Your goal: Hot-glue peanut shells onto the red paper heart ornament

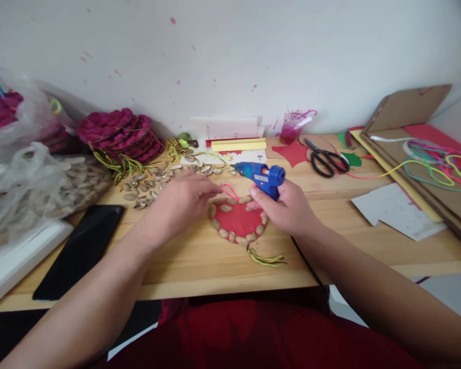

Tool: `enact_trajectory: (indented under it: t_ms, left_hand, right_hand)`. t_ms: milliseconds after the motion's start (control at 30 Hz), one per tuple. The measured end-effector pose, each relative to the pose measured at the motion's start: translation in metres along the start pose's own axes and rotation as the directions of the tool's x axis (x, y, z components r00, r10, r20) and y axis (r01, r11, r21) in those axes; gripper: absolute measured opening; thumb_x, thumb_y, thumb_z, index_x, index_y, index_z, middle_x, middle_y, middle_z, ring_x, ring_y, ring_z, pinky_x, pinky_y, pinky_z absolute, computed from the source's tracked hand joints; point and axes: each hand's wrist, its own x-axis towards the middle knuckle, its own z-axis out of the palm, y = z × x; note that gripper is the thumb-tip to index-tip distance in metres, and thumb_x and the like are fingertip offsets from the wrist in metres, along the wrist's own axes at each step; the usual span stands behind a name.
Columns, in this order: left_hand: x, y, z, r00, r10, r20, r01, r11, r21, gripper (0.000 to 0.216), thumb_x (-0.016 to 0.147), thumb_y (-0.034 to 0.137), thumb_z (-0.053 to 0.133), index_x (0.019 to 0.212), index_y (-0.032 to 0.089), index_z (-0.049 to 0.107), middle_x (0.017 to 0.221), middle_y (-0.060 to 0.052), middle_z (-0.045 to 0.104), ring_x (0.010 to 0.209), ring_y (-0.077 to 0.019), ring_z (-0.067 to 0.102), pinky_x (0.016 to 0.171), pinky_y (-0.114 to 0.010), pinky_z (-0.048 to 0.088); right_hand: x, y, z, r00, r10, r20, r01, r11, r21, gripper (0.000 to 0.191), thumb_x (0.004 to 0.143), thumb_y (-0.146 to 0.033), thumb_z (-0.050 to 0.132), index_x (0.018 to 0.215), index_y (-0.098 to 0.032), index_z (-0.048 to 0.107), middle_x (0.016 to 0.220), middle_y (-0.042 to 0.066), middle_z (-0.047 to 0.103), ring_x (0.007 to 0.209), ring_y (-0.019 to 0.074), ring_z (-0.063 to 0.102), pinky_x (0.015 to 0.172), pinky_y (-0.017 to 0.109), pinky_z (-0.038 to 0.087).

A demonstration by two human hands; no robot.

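Observation:
A blue hot glue gun (262,179) is gripped in my right hand (292,207), its nozzle pointing left above the table. Below it lies a rounded red paper piece (236,218) edged with peanut shells (249,237). A pink string loop (229,191) sticks out at its top, and a yellow-green and dark thread tassel (267,259) hangs off its lower edge. My left hand (186,197) is just left of the red piece, fingers bent together towards the pink loop. Whatever may be between those fingertips is hidden.
Loose peanut shells (153,179) are spread behind my left hand. A black phone (80,251) and a bag of shells (72,177) lie left. Purple-red shell pieces (121,134) are stacked behind. Scissors (325,158), a stained cup (292,128), cardboard (407,110) and coloured cord (438,161) sit right.

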Motion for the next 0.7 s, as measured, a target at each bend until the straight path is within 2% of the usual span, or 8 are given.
enact_trajectory:
  t_ms: [67, 133, 233, 367, 567, 700]
  left_hand:
    - [-0.003, 0.003, 0.000, 0.994, 0.066, 0.088, -0.070, 0.997, 0.045, 0.031, 0.097, 0.010, 0.052, 0.105, 0.022, 0.080, 0.101, -0.005, 0.080, 0.091, -0.0221, 0.066, 0.086, -0.037, 0.048]
    - [-0.007, 0.009, 0.002, 0.986, 0.082, 0.149, -0.098, 0.990, 0.102, 0.037, 0.096, 0.007, 0.051, 0.112, 0.025, 0.079, 0.109, -0.004, 0.079, 0.096, -0.0239, 0.064, 0.088, -0.040, 0.046]
    - [-0.013, 0.022, 0.003, 0.984, 0.065, 0.167, -0.096, 0.978, 0.187, 0.036, 0.098, 0.009, 0.051, 0.116, 0.028, 0.077, 0.115, -0.004, 0.077, 0.103, -0.0272, 0.061, 0.090, -0.044, 0.042]
    - [-0.018, 0.035, 0.003, 0.968, 0.078, 0.237, -0.124, 0.974, 0.187, 0.027, 0.100, 0.014, 0.055, 0.117, 0.024, 0.074, 0.118, -0.006, 0.075, 0.106, -0.0284, 0.059, 0.095, -0.047, 0.038]
    - [-0.021, 0.046, 0.008, 0.978, 0.052, 0.204, -0.113, 0.947, 0.301, 0.023, 0.094, 0.006, 0.059, 0.107, 0.018, 0.074, 0.109, -0.008, 0.075, 0.107, -0.0283, 0.059, 0.112, -0.056, 0.029]
    - [-0.020, 0.053, 0.008, 0.976, 0.058, 0.210, -0.131, 0.926, 0.354, 0.020, 0.096, 0.009, 0.058, 0.106, 0.017, 0.073, 0.099, -0.007, 0.073, 0.104, -0.0260, 0.059, 0.117, -0.059, 0.029]
  right_hand:
    - [0.000, 0.000, 0.000, 1.000, 0.009, -0.001, -0.009, 1.000, -0.004, 0.023, 0.095, -0.044, 0.066, 0.098, -0.021, 0.064, 0.077, 0.004, 0.079, 0.077, 0.0258, 0.081, 0.066, 0.034, 0.062]
    - [0.000, 0.000, 0.000, 1.000, 0.008, -0.007, -0.008, 1.000, 0.000, 0.023, 0.095, -0.045, 0.066, 0.098, -0.022, 0.064, 0.079, 0.005, 0.079, 0.077, 0.0259, 0.081, 0.065, 0.033, 0.061]
    - [0.000, 0.000, 0.000, 1.000, 0.004, -0.008, -0.004, 1.000, 0.005, 0.024, 0.095, -0.046, 0.066, 0.095, -0.022, 0.063, 0.083, 0.005, 0.078, 0.077, 0.0256, 0.081, 0.062, 0.031, 0.060]
    - [0.000, 0.000, 0.000, 1.000, 0.024, -0.020, -0.024, 1.000, -0.001, 0.026, 0.095, -0.047, 0.067, 0.095, -0.020, 0.064, 0.084, 0.005, 0.078, 0.077, 0.0250, 0.081, 0.061, 0.029, 0.059]
    - [-0.001, -0.003, -0.001, 0.998, 0.066, -0.008, -0.066, 0.998, 0.000, 0.028, 0.093, -0.047, 0.069, 0.097, -0.020, 0.066, 0.085, 0.007, 0.080, 0.078, 0.0267, 0.081, 0.060, 0.031, 0.061]
    - [-0.001, -0.004, -0.004, 0.995, 0.103, -0.016, -0.103, 0.994, -0.034, 0.024, 0.091, -0.046, 0.071, 0.095, -0.022, 0.069, 0.084, 0.008, 0.081, 0.081, 0.0310, 0.082, 0.060, 0.035, 0.062]
